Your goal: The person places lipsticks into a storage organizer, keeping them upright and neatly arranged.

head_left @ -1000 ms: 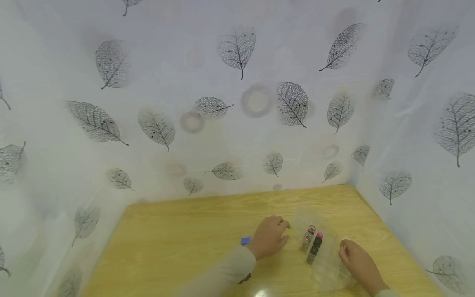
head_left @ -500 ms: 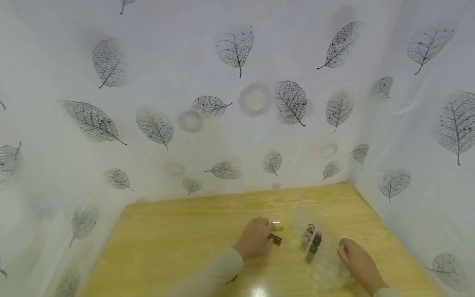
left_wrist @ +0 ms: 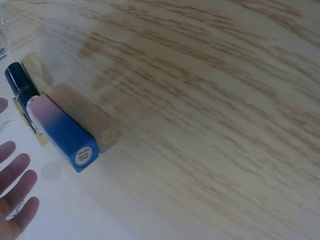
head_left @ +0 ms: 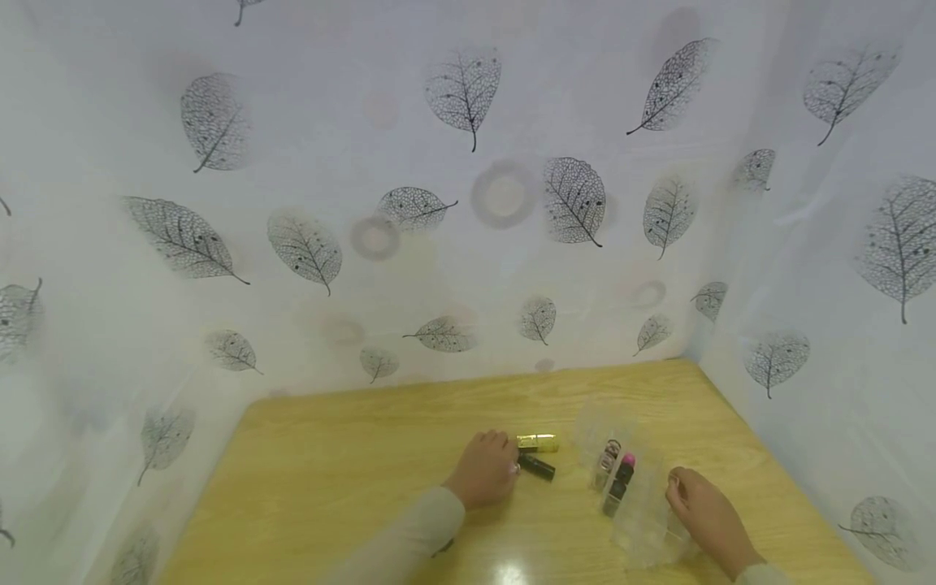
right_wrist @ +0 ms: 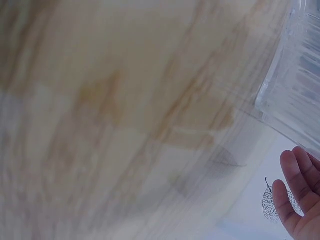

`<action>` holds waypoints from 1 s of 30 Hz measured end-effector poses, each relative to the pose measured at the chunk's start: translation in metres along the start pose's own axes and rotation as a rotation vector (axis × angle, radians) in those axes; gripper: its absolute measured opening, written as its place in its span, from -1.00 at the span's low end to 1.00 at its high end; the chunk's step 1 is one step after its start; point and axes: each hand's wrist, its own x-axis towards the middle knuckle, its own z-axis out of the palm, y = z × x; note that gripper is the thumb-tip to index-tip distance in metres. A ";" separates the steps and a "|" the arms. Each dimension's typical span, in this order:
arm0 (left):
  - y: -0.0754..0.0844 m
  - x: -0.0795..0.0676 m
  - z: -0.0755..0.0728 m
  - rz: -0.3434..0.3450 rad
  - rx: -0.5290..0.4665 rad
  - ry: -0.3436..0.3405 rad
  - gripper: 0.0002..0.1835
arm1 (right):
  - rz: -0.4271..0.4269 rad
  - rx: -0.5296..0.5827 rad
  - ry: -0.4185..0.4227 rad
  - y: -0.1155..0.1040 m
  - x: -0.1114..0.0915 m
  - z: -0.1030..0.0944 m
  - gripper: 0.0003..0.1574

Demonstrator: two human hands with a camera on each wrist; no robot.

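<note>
My left hand (head_left: 484,470) is low over the table, beside a gold lipstick tube (head_left: 537,443) and a black tube (head_left: 536,466) lying flat. In the left wrist view, its fingers (left_wrist: 20,185) are spread and apart from a pink-and-blue lipstick tube (left_wrist: 62,132); the dark tube (left_wrist: 20,80) lies beyond. The head view hides the pink-and-blue one. At the right side of a clear plastic organizer (head_left: 643,528) is my right hand (head_left: 708,516), its fingers loosely bent near the wall; the right wrist view shows fairly straight fingers (right_wrist: 295,175) close to the organizer.
Standing in the organizer are several small tubes, including a pink-topped one (head_left: 629,460) and clear-and-brown ones (head_left: 607,463). A small dark item (head_left: 443,548) is partly hidden by the left sleeve. Leaf-patterned sheets (head_left: 504,244) surround the wooden table (head_left: 351,471).
My left hand has moved left, away from the organizer, exposing the gold and black tubes. The blue piece seen earlier beside it is now hidden in the head view. My right hand stays put.
</note>
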 end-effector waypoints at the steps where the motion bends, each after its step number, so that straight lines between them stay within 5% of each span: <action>1: -0.001 0.000 0.001 -0.008 -0.014 -0.012 -0.76 | 0.000 0.001 -0.002 0.000 0.000 0.000 -0.83; 10: -0.005 -0.002 0.008 -0.063 -0.088 -0.129 -0.65 | 0.012 0.010 -0.016 -0.002 -0.001 -0.003 -0.78; 30: -0.004 -0.003 0.011 -0.087 -0.069 -0.204 -0.70 | 0.034 0.022 -0.041 -0.001 0.001 -0.002 -0.78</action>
